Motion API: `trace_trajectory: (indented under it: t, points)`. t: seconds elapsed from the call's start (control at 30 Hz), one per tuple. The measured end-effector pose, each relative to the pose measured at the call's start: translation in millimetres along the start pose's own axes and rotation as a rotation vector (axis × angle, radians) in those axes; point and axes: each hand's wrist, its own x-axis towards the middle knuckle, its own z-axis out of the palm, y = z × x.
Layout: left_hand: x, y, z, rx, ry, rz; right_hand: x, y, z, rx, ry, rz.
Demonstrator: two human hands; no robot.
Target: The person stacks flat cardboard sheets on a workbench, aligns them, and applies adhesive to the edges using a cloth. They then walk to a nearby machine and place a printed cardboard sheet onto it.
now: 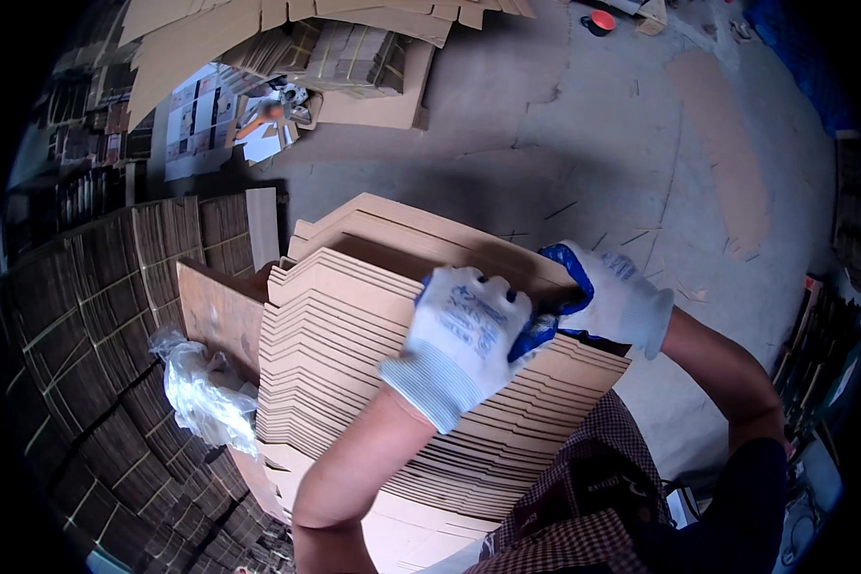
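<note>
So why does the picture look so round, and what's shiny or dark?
Head view: the fisheye lens bends straight edges and leaves black corners; head view: the plastic glints; head view: shadow darkens a gap near the top of the cardboard, and the stacks at far left look dim.

Matt, smooth cardboard sheets [349, 330]

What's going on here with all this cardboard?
A person is handling a stack of creased cardboard sheets. Their gloved left hand is over the upper sheets, and their gloved right hand is at the stack's right side. Left of the stack are crumpled clear plastic and tied cardboard bundles.
</note>
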Motion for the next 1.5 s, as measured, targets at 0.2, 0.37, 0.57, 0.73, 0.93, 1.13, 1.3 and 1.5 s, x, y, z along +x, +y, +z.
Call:
trace_trajectory:
  t: [0.2,0.37,0.57,0.73,0.93,1.13,1.3,1.5]
  points:
    - [-1,-10,12,-0.12,-0.074,-0.101,0,-18,-9,-0.014,-0.124,0.134]
    - [6,-14,5,-0.215,-0.05,-0.09,1,-18,-7,-0.093,-0.092,0.139]
    - [2,-15,18,-0.098,-0.074,-0.116,-1,-10,3,-0.155,0.053,0.004]
    - [-9,-6,20,-0.024,-0.054,-0.145,-5,-11,1,-0.038,0.042,-0.034]
    - [-16,-9,23,-0.105,0.038,-0.091,-8,-5,6,0.038,0.087,-0.061]
    - [-21,-6,41,-0.099,0.428,-0.047,-10,-27,-1,-0.154,0.131,-0.082]
    - [-24,-6,39,-0.091,0.356,0.039,-9,-28,-3,-0.185,0.124,-0.035]
    - [-23,-5,35,-0.18,0.345,-0.005,-7,-26,-3,-0.175,0.068,0.052]
